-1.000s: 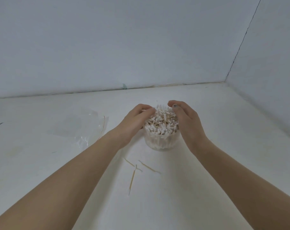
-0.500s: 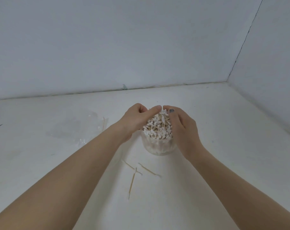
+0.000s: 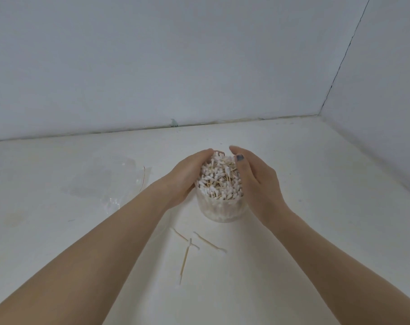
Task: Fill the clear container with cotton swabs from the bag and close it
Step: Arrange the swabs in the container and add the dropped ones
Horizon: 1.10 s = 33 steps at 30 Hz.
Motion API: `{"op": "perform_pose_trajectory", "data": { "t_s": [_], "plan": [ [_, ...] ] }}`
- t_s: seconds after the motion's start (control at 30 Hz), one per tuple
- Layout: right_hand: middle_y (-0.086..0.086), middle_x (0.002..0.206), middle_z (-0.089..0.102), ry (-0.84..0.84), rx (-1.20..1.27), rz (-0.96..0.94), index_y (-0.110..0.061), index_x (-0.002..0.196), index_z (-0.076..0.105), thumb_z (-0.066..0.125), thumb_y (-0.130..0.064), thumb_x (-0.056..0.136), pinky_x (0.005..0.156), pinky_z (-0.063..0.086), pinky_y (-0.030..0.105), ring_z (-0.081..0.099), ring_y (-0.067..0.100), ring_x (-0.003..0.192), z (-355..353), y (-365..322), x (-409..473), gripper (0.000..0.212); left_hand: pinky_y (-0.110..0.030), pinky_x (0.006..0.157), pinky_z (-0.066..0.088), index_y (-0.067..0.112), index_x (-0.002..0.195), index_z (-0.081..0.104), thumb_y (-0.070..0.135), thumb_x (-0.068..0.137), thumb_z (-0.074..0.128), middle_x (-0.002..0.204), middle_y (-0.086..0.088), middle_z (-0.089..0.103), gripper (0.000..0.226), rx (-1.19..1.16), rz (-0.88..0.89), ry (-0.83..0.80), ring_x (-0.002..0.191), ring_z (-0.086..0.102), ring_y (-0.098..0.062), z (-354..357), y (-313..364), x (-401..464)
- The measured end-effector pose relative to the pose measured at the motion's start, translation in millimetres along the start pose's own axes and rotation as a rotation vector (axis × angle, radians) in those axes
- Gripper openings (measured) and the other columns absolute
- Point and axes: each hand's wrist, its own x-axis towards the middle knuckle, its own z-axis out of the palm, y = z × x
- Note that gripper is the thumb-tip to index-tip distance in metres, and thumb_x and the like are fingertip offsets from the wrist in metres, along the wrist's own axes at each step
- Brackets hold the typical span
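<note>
1. I see a clear container (image 3: 222, 208) standing upright on a white table (image 3: 316, 207), near the middle of the view.
2. Cotton swabs (image 3: 219, 178) are heaped above its rim, white tips and wooden sticks jumbled.
3. My left hand (image 3: 185, 177) cups the left side of the heap, fingers curved round it and touching the swabs.
4. My right hand (image 3: 255, 181) cups the right side the same way, thumb lying against the pile.
5. The fingertips of both hands nearly meet behind the heap.
6. Three loose swabs (image 3: 192, 245) lie on the table just in front of the container.
7. A clear plastic bag (image 3: 105, 181) lies flat to the left, apart from the container.
</note>
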Motion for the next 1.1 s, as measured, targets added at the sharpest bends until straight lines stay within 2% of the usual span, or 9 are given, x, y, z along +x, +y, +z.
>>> {"op": "perform_pose_trajectory", "data": {
  "t_s": [0.17,0.3,0.4,0.47,0.6,0.73,0.87,1.03,1.1],
  "plan": [
    [-0.017,0.145,0.053,-0.074,-0.111,-0.07,-0.031,0.132,0.065,0.039,-0.028,0.108,0.109,0.032,0.012,0.044,-0.007,0.133,-1,2,-2,0.036,-0.04,0.101,0.055,0.027,0.118,0.074,0.038,0.104,0.049,0.119,0.007,0.075,0.03,0.117,0.08,0.062,0.113,0.07,-0.015,2,2,2],
    [-0.014,0.14,0.056,-0.052,-0.129,-0.09,-0.023,0.126,0.067,0.04,-0.023,0.108,0.113,0.035,0.021,0.045,-0.004,0.133,-5,3,-1,0.033,-0.02,0.067,0.051,0.014,0.101,0.067,0.024,0.101,0.057,0.099,0.003,0.069,0.014,0.24,0.196,0.261,0.084,0.065,-0.01,0,2,3],
    [-0.013,0.141,0.056,-0.061,-0.119,-0.078,-0.022,0.13,0.065,0.041,-0.024,0.108,0.113,0.035,0.021,0.045,-0.006,0.132,-6,2,0,0.033,-0.013,0.068,0.048,0.009,0.096,0.067,0.018,0.098,0.062,0.094,0.003,0.069,0.011,0.311,0.277,0.299,0.075,0.063,0.0,-6,2,4],
    [-0.015,0.14,0.057,-0.061,-0.103,-0.06,-0.024,0.134,0.062,0.041,-0.025,0.107,0.112,0.035,0.019,0.045,-0.007,0.131,-7,0,-1,0.034,-0.016,0.077,0.051,0.01,0.097,0.066,0.019,0.1,0.059,0.098,0.004,0.073,0.012,0.301,0.285,0.3,0.082,0.067,0.004,-8,5,4],
    [-0.016,0.134,0.06,-0.066,-0.074,-0.028,-0.029,0.136,0.06,0.042,-0.029,0.107,0.098,0.035,0.002,0.051,-0.009,0.122,-11,-6,-1,0.034,-0.043,0.096,0.058,0.015,0.09,0.058,0.016,0.105,0.052,0.088,0.001,0.071,0.016,0.163,0.353,0.368,0.092,0.072,-0.018,-17,17,0],
    [-0.017,0.133,0.059,-0.059,-0.057,0.0,-0.028,0.137,0.059,0.041,-0.033,0.107,0.085,0.032,-0.007,0.049,-0.022,0.111,-15,-7,1,0.035,-0.039,0.085,0.054,0.018,0.092,0.057,0.017,0.104,0.051,0.079,0.005,0.064,0.014,0.363,0.572,0.494,0.085,0.066,-0.024,-31,31,-11],
    [-0.022,0.131,0.057,-0.056,-0.06,0.012,-0.029,0.138,0.058,0.042,-0.034,0.107,0.085,0.03,-0.008,0.044,-0.031,0.106,-13,-7,4,0.035,-0.04,0.077,0.05,0.014,0.098,0.058,0.019,0.105,0.049,0.084,-0.007,0.065,0.013,0.71,0.677,0.386,0.081,0.061,-0.027,-43,45,-19],
    [-0.032,0.12,0.058,-0.041,-0.034,0.051,-0.034,0.136,0.059,0.043,-0.035,0.106,0.091,0.036,0.003,0.047,-0.027,0.107,-9,-7,7,0.034,-0.04,0.076,0.048,0.013,0.098,0.059,0.017,0.106,0.05,0.085,-0.003,0.065,0.013,1.012,0.741,0.203,0.081,0.057,-0.023,-35,51,-14],
    [-0.033,0.114,0.058,-0.047,-0.038,0.052,-0.034,0.135,0.058,0.043,-0.036,0.106,0.085,0.037,0.0,0.049,-0.027,0.103,-7,-8,6,0.033,-0.041,0.075,0.047,0.012,0.098,0.059,0.016,0.105,0.05,0.085,-0.001,0.063,0.012,1.099,0.757,0.19,0.079,0.054,-0.021,-29,48,-9]
  ]
}}
